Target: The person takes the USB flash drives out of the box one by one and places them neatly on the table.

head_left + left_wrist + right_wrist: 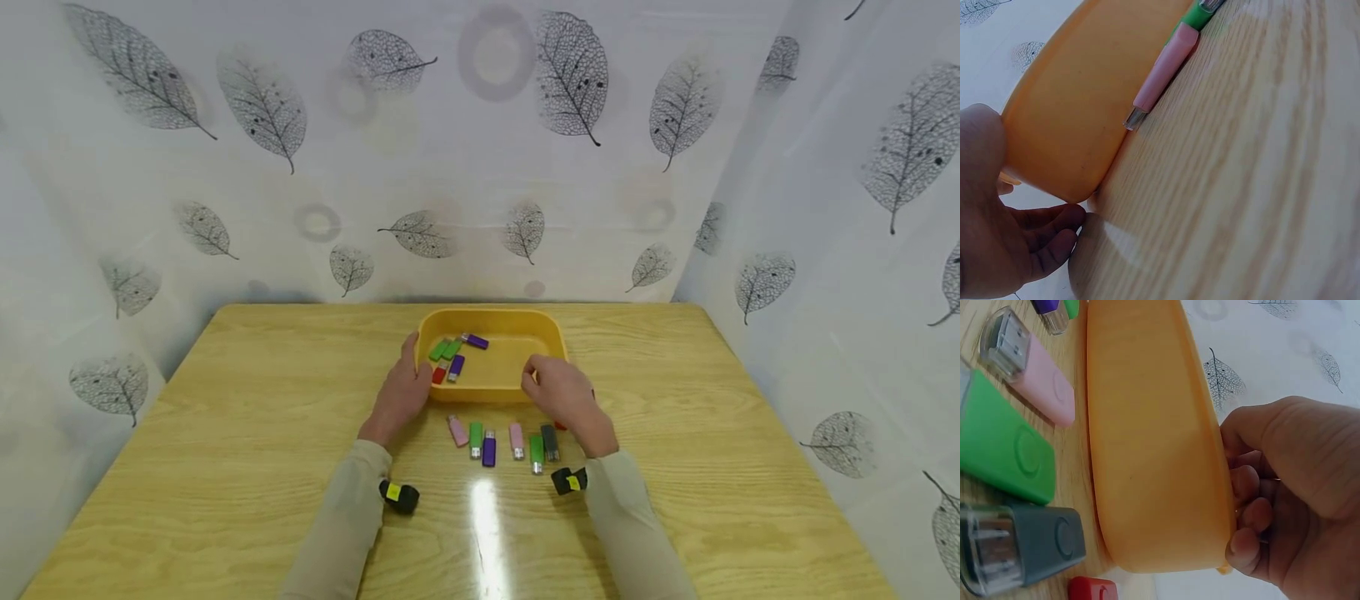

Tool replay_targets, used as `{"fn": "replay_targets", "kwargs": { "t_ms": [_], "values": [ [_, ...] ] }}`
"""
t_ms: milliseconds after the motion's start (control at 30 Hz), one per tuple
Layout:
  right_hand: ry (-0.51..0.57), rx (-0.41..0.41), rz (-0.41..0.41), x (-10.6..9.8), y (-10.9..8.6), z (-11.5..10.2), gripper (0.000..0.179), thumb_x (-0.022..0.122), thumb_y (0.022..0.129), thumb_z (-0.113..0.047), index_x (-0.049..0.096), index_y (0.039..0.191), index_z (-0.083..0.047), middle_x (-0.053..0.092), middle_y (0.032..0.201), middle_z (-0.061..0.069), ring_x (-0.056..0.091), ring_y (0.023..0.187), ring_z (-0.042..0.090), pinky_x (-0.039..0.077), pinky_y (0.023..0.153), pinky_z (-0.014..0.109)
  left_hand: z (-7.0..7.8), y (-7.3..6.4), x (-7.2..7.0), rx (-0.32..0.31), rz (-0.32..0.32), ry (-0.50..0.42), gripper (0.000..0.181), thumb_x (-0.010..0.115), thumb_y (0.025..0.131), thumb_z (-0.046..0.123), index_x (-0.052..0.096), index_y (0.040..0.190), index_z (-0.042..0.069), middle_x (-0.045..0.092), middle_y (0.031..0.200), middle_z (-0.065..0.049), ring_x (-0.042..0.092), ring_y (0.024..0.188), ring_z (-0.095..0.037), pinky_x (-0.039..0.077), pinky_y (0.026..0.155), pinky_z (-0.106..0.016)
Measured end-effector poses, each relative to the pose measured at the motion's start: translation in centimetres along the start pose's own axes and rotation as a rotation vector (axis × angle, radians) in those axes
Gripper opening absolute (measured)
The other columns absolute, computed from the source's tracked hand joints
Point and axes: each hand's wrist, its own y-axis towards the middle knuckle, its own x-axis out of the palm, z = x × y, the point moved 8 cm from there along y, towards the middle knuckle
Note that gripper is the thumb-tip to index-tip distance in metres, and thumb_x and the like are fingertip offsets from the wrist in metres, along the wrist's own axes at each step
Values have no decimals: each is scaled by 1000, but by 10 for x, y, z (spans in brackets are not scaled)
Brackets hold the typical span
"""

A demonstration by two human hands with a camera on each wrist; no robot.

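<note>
A yellow plastic tray (491,394) stands towards the back of the table, with several USB flash drives in its left part: green, purple (477,342) and red. My left hand (401,392) holds the tray's left end; in the left wrist view the thumb lies at the rim and the curled fingers touch the lower corner. Over the tray's front right corner, my right hand (564,392) has its fingers curled; whether something is hidden inside them I cannot make out. In front of the tray lie pink (1050,387), green (1004,440), purple and dark grey (1047,534) flash drives.
A red flash drive (1092,589) lies beside the dark grey one, mostly covered by my right hand in the head view. The wooden table (285,433) reaches back to a curtain (465,167) printed with leaves. Black straps with yellow marks sit at both wrists.
</note>
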Motion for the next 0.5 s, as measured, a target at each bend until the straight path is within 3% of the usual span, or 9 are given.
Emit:
{"fn": "replay_targets", "kwargs": {
  "t_ms": [500],
  "values": [
    [-15,-18,-64,0,12,-7,16,59,93,-18,67,104,-9,57,69,-2,48,56,14,37,49,26,1,-1,1,-2,-6,4,65,36,103,28,7,160,16,40,152,-21,47,132,-33,32,115,-50]
  ]
}}
